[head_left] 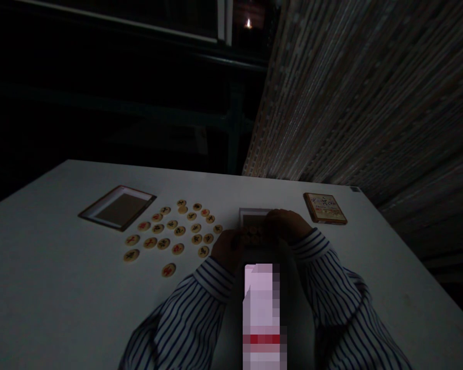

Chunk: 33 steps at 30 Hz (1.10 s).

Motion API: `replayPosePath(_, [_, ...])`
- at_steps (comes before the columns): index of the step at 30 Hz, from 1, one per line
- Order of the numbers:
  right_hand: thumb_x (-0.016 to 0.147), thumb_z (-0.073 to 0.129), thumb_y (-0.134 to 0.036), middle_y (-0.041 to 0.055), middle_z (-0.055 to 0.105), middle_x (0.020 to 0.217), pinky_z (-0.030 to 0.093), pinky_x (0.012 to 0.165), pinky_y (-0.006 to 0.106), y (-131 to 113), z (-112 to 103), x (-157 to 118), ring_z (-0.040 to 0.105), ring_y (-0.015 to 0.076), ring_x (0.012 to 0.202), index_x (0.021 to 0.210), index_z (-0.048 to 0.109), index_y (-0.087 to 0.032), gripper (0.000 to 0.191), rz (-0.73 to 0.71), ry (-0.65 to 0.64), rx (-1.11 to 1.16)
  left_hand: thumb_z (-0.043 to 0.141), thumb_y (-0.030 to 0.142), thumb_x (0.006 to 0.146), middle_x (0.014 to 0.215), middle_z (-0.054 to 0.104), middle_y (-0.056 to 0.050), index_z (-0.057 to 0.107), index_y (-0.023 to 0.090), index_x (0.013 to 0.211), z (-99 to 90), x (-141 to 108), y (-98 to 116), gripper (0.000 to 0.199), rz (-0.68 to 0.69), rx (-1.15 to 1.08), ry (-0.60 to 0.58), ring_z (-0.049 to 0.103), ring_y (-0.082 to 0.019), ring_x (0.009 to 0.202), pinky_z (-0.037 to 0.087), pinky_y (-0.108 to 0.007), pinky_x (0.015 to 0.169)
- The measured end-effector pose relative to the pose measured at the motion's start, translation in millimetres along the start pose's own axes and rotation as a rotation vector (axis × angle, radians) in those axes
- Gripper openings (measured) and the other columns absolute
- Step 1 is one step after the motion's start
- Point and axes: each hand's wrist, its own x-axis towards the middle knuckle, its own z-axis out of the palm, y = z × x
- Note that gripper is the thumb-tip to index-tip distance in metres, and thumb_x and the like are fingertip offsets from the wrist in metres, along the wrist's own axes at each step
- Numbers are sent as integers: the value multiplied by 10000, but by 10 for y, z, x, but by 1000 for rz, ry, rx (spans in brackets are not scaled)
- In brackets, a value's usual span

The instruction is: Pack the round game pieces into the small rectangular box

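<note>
Because the light is so dim, I cannot tell whether the left hand and right hand are pinching anything; they sit at opposite sides of a shallow box on the bench, with round pieces inside it. Loose discs (some lettered red, some dark) lie scattered beyond the left hand. A careless sweep of the striped left sleeve could knock the nearest ones astray, tilting the box might spill its contents, and poor light could let a disc be misplaced.
</note>
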Motion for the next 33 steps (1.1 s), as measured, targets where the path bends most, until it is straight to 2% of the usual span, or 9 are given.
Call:
replayPosePath(4, [803,426,-249,68,559,1018,386,698,232,15,43,9,532,145,872,978,585,-214,240,-7,56,8,480,248,731,875,620,-75,590,143,923,14,3,-16,246,-4,-18,-28,581,-173,809,477,-289,691])
replayPosePath(9, [809,415,-274,62,565,983,389,653,245,14,83,32,541,156,825,954,588,-220,232,5,56,-29,475,248,731,874,619,-65,590,147,920,7,4,2,243,-16,-6,-19,577,-168,807,474,-290,696])
replayPosePath(17, [811,421,-266,66,552,1033,380,721,253,29,93,55,520,161,904,1013,572,-228,255,-2,-1,-13,486,240,726,857,622,-59,593,149,883,2,-11,24,211,-3,8,20,580,-164,800,476,-289,705])
replayPosePath(26, [810,416,-272,69,568,1000,384,686,249,17,84,43,533,164,866,973,593,-222,246,-1,10,-5,476,236,729,854,620,-67,584,139,905,3,-9,7,228,2,3,7,583,-163,792,482,-282,680])
replayPosePath(33, [809,420,-257,66,562,1028,382,717,241,32,48,21,527,153,893,988,578,-221,242,-2,16,10,484,252,733,856,628,-57,597,156,889,2,-8,27,216,5,8,26,583,-173,802,479,-297,701])
